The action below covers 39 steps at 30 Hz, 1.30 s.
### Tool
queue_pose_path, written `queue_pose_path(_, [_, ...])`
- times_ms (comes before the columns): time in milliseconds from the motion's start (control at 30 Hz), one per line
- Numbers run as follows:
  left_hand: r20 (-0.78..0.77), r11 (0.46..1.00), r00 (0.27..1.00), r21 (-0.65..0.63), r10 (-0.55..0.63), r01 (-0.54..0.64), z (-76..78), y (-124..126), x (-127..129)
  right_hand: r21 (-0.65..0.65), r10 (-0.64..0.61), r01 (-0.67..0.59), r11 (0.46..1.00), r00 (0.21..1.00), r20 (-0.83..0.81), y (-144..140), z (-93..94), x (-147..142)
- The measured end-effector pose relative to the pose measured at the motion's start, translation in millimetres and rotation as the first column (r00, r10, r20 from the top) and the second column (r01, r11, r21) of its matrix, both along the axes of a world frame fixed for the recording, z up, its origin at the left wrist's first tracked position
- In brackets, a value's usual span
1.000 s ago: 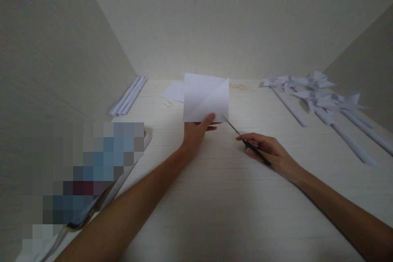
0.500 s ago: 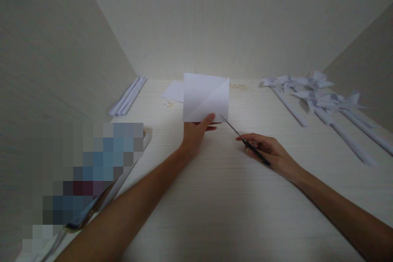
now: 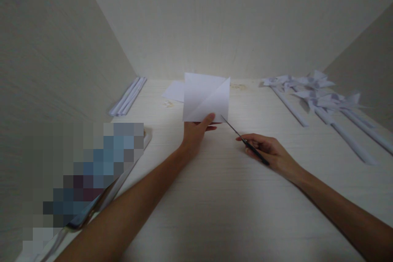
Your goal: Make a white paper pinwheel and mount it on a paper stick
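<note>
Head view: one frame, looking forward and down at a pale wood-grain table [image 3: 215, 213], pale walls on three sides.
Left hand [image 3: 196, 133]: centre of frame, arm entering from lower left; fingers closed in a pinch on the bottom edge of the paper, thumb in front.
Paper [image 3: 205, 97]: white sheet, held upright just above centre; a diagonal fold line is seen running from lower left to upper right.
Right hand [image 3: 268, 151]: right of centre, arm entering from lower right; fingers curled narrow around a thin dark tool.
Dark tool [image 3: 244, 140]: slim, dark, pointed, likely closed scissors, exact type cannot be told; tip is pointed up-left at the paper's lower right corner, just beside it; contact cannot be told.
Flat sheet [image 3: 173, 91]: white, lying on the table behind the held paper, left of it, partly covered by it.
Small scraps [image 3: 238, 86]: pale bits seen on the table at the far edge, right of the held paper; too small to tell.
Paper pinwheels [image 3: 319, 94]: several, white, on rolled paper sticks, laid in the upper right of the frame, well apart from both hands.
Rolled paper sticks [image 3: 127, 96]: a bundle laid along the left wall, upper left of centre.
Blurred patch [image 3: 86, 172]: pixelated area in the lower left; a shiny metallic edge is seen beside it.
</note>
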<state>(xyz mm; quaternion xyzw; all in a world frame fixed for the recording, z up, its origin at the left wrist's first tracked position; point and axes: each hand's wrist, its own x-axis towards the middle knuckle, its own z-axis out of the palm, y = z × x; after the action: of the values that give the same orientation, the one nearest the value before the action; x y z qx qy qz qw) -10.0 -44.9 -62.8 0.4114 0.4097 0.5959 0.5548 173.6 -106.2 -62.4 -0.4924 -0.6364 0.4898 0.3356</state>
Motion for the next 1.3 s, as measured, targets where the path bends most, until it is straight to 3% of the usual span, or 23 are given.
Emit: queue_pose_path(1300, [0.058,0.997,0.996,-0.026,-0.066,0.068,0.9,-0.1,0.0,-0.001,-0.018,0.018,1.0,1.0,0.011,0.8,-4.4,0.4])
